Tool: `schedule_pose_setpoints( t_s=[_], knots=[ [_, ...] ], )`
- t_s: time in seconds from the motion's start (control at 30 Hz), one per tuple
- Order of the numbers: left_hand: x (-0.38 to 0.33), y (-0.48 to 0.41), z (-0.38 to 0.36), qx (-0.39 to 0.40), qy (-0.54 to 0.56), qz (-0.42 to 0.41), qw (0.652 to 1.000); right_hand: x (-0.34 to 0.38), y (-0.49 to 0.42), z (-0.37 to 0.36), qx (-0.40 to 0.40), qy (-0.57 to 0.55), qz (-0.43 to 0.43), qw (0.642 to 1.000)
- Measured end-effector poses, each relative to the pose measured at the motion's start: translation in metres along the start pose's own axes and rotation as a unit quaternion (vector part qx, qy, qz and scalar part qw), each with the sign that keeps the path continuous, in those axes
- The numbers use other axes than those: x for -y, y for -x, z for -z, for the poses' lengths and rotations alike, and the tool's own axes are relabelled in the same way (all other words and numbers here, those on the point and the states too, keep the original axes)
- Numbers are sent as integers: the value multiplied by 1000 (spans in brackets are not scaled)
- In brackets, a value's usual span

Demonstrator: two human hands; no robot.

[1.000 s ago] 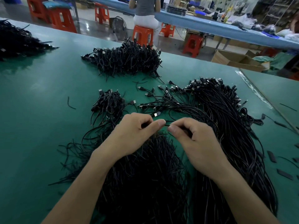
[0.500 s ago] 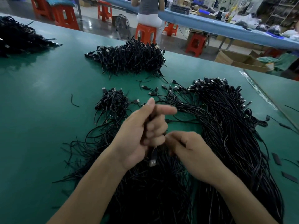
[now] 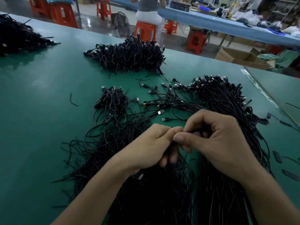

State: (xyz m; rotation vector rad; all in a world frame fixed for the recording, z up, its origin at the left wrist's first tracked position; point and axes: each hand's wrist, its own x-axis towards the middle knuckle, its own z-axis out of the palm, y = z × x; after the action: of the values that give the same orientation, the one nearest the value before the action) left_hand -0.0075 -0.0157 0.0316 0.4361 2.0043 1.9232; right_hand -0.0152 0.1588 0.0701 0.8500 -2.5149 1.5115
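Pinches a thin black USB cable (image 3: 191, 131) between thumb and forefinger of the left hand (image 3: 151, 146), other fingers curled under. Curls the right hand (image 3: 215, 143) round that cable too, thumb tip against the left thumb. Holds it just above the loose heap (image 3: 146, 195) at the near side of the table. Cannot tell how much cable sits wound inside the fists.

Looks like coiling cables one at a time; reads as partway, with more left than done. Shows a small stack of coiled cables (image 3: 112, 101) just beyond the hands, a bigger coiled pile (image 3: 129, 57) further back, another dark pile (image 3: 17, 36) far left. Leaves plenty: a long straight bundle (image 3: 227, 111) on the right, plugs fanned out between it and the small stack, plus the heap under the wrists.

Has everything on a green table mat (image 3: 40, 119), short black strips (image 3: 277, 157) near its right edge. Beyond: orange stools (image 3: 145, 32), a seated person (image 3: 148, 8) at a blue bench (image 3: 227, 24), a floor fan (image 3: 121, 23), open cardboard boxes (image 3: 240, 57).
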Motion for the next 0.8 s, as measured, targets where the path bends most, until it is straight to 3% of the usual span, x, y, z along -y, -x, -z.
schedule_pose_setpoints(
  t_s=[0.13,0.27,0.43,0.57,0.6,0.67,0.73,0.8],
  knots=[
    [-6,3,6,58,119,33,991,-8,-4,0,-52,-24,-23,998],
    [-10,5,7,85,203,62,974,-16,-3,-10,-49,-71,-64,994],
    [-8,5,12,101,346,-25,933,-20,1,-20,-1,-82,-118,990],
    [-7,1,14,36,464,-98,880,-17,10,-25,75,-5,-158,985],
    [-5,-2,14,-3,458,-119,881,-16,14,-26,104,21,-157,982],
    [0,-7,12,-112,362,-138,915,-11,18,-26,141,44,-132,980],
    [4,-8,10,-193,188,-134,953,-5,17,-22,138,53,-104,984],
    [6,-7,9,-190,1,-128,973,-2,13,-16,121,79,-83,986]
  ],
)
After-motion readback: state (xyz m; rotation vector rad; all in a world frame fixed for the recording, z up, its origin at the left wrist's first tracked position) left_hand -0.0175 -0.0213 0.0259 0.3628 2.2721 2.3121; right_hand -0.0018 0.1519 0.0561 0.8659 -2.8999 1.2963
